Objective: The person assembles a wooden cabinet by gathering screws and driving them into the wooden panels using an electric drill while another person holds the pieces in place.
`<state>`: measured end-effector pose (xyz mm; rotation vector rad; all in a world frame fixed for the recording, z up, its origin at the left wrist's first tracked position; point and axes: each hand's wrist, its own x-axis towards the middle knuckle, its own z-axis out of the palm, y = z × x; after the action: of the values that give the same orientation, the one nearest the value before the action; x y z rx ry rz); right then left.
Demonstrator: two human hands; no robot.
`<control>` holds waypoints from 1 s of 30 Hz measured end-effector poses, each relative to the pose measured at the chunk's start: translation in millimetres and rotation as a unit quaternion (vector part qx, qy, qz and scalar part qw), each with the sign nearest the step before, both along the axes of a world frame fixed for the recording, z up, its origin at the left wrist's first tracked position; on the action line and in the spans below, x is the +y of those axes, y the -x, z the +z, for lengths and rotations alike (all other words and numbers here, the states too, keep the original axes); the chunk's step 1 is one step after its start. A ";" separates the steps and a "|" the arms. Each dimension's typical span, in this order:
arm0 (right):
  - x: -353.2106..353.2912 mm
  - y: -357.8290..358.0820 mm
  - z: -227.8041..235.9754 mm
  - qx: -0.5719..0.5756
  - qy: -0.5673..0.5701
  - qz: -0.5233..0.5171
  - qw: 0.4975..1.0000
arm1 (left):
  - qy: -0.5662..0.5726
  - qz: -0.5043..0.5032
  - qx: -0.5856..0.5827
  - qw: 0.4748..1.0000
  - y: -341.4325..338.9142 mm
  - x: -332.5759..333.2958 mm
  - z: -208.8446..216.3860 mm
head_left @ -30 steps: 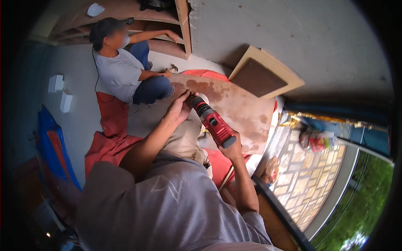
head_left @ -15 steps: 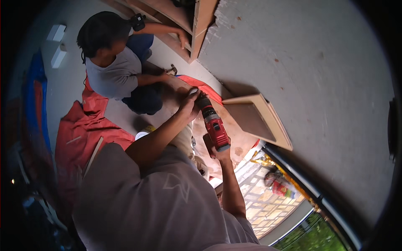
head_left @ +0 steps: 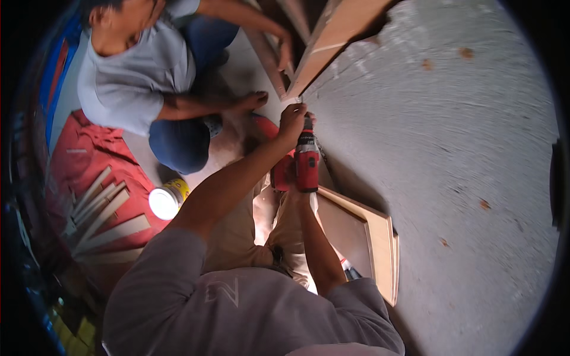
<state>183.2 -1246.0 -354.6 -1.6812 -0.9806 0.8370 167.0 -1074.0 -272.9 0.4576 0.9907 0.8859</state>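
Note:
A red and black cordless drill (head_left: 307,169) points away from me, its chuck toward the corner of a wooden frame (head_left: 323,50). My right hand (head_left: 298,194) is closed round the drill, mostly hidden behind its body. At the chuck end my left hand (head_left: 291,123) is closed, fingertips pinched close to the frame's lower corner. A small thin tip shows just past those fingers, too small to name. Whether the left fingers also touch the chuck is hard to see.
At the left a co-worker (head_left: 136,71) squats, one hand on the frame. A yellow can (head_left: 172,197) with a white lid stands near wood strips (head_left: 104,207) on a red cloth (head_left: 89,142). Wooden panels (head_left: 380,249) lean by the grey wall (head_left: 463,166) at right.
My view has turned and moved closer to the frame and co-worker. The drill and both hands have come up to the frame's corner. A hammer seen near the co-worker's hand no longer shows.

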 end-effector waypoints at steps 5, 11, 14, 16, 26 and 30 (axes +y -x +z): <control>34.9 -12.4 -64.0 0.045 -0.031 0.029 0.998 | -0.082 -0.005 0.017 0.996 -3.7 21.9 -73.5; 51.3 -7.7 -84.0 0.111 -0.070 0.011 0.991 | -0.107 0.010 0.085 0.991 -12.7 36.6 -113.9; 53.1 -18.1 -100.4 0.086 -0.046 0.030 0.995 | -0.129 -0.037 0.154 0.979 -22.3 41.5 -135.8; 51.8 -18.9 -111.8 0.198 -0.095 -0.007 0.976 | -0.262 0.036 0.331 0.906 -23.4 41.1 -158.0; 64.1 -62.3 -145.9 0.245 -0.098 0.020 0.964 | -0.178 -0.077 0.333 0.923 -33.4 66.9 -172.2; 70.2 -60.6 -136.1 0.254 -0.101 0.031 0.961 | -0.139 -0.058 0.255 0.955 -26.6 63.7 -157.3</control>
<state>243.8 -1175.7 -490.6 -1.1805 -0.7323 1.1001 193.6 -1010.3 -430.2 1.0113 1.2959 0.8199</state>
